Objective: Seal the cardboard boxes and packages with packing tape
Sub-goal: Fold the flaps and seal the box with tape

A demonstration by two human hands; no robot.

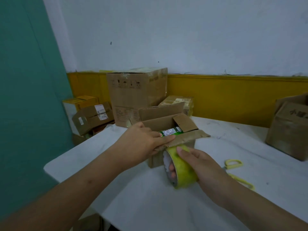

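Nearest are the two forearms, reaching over the white tabletop [150,205]. The right hand [200,165] has its fingers clamped on the tape roll [183,169]: some go through the core and the index finger lies along the outer face. The roll is held against the front wall of the small box [156,160], just under its near flap [188,136]. The left hand [143,140] presses this flap with the fingers stretched flat; where the thumb sits I cannot tell.

The other flaps stand up, and a green packet [170,132] lies high in the opening. I think the risk is here: if tape is pulled across now, it can stick to the packet or to only one flap, and the seam will gape. The light box may also slide when the roll is pulled.

Yellow scissors [241,181] lie near the right wrist, and one open box [290,130] stands far right. A tall box [136,90] is close behind, so the back flap has little room.
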